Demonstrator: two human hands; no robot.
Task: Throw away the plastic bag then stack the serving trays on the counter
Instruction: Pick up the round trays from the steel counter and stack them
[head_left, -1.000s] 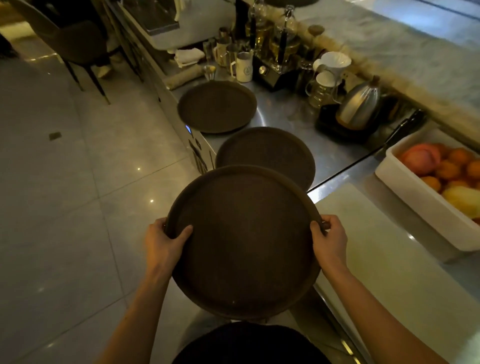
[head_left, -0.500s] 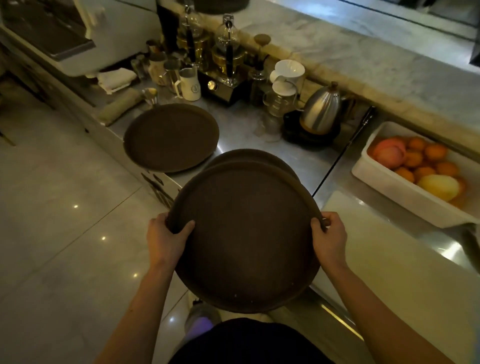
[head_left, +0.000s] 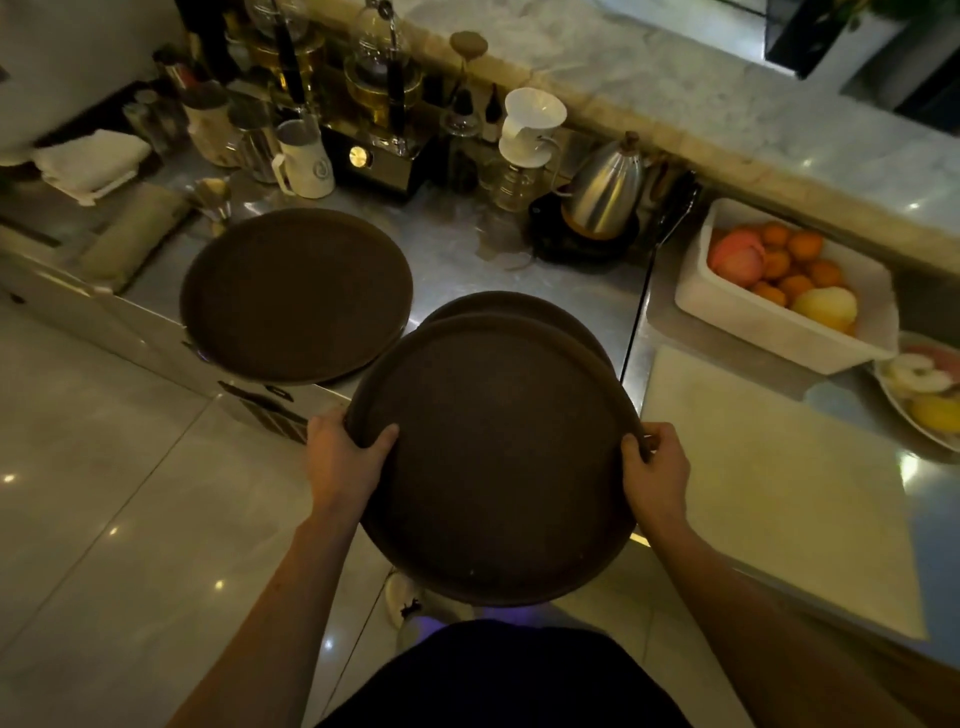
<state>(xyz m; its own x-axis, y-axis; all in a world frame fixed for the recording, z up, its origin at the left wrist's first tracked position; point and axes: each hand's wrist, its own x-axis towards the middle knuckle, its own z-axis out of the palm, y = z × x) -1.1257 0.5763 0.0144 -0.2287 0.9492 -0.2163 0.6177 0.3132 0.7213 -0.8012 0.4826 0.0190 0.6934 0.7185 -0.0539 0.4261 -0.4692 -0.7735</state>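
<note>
Tray (head_left: 498, 462), round, dark brown and raised-rimmed, hangs past the surface (head_left: 467, 260) edge, overlapping a second tray (head_left: 511, 306) beneath. Left hand (head_left: 343, 457) and right hand (head_left: 657, 475) each grip its opposite rims. A third tray (head_left: 296, 293) lies apart to the left, bare steel between. Cutting board (head_left: 779, 493) sits right.

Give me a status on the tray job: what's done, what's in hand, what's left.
Done: no plastic bag is in view, so it may already be binned; I can't confirm that. In hand: the left hand and right hand grip the held tray by its rim, over the near tray on the counter. Left: set it down there, then add the far tray, which lies alone.
</note>
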